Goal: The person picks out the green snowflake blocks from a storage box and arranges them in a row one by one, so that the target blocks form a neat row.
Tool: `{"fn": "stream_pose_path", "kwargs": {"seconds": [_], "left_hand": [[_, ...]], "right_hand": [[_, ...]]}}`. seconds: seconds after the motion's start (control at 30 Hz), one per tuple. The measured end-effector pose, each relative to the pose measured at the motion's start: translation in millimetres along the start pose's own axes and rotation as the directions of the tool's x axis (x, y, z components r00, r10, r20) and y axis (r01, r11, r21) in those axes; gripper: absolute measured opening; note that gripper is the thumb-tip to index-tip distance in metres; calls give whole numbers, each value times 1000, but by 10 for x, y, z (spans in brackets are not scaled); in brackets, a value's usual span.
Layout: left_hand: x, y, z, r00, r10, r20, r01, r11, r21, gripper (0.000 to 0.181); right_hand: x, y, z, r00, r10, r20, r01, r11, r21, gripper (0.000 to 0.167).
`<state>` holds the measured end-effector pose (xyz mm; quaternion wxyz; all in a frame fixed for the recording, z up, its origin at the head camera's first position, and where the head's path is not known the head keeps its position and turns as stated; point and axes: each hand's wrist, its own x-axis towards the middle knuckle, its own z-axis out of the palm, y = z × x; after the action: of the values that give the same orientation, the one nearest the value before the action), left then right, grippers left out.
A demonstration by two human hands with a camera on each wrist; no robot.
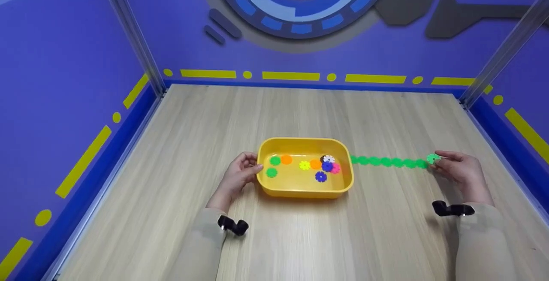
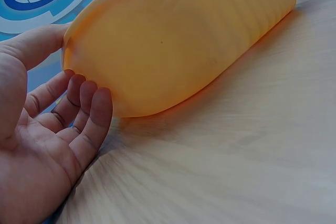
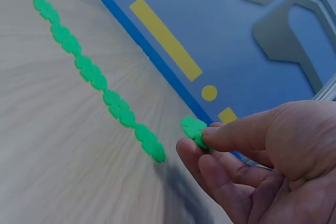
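Observation:
A yellow plastic bin [image 1: 305,194] sits mid-table with several notched plastic discs inside, among them a green disc [image 1: 271,172], a yellow disc [image 1: 304,165] and a blue disc [image 1: 321,176]. My left hand [image 1: 238,176] pinches its left rim, thumb on top and fingertips against the outer wall [image 2: 168,40]. Between thumb and fingers, my right hand [image 1: 461,171] holds a green disc [image 3: 193,128]. A row of linked green discs [image 1: 386,162] lies on the table from the bin's right side. In the right wrist view the held disc is apart from the row's near end [image 3: 152,148].
The wooden table [image 1: 300,113] is bounded by purple panels at the back [image 1: 180,49] and both sides. Metal posts [image 1: 137,36] stand at the back corners. A black wrist mount [image 1: 452,209] sits on each sleeve.

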<state>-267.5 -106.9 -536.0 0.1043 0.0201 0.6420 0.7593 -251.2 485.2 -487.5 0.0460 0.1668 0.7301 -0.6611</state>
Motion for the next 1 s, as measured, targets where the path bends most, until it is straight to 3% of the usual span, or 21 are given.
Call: {"fn": "stream_pose_path", "kwargs": {"seconds": [0.17, 0.43, 0.7, 1.0], "left_hand": [[2, 11, 9, 1000, 0, 0, 0, 1000, 1, 37], [3, 12, 10, 1000, 11, 6, -11, 1000, -10, 36], [11, 7, 7, 1000, -3, 5, 3, 1000, -12, 37], [-3, 21, 11, 1000, -5, 1, 5, 1000, 0, 37]], "right_hand": [[32, 17, -5, 999, 4, -46, -8, 995, -97, 25], [87, 2, 37, 992, -15, -126, -24, 953, -303, 56], [88, -24, 44, 989, -15, -147, -47, 913, -406, 54], [57, -52, 68, 986, -39, -162, -54, 845, -532, 52]]}}
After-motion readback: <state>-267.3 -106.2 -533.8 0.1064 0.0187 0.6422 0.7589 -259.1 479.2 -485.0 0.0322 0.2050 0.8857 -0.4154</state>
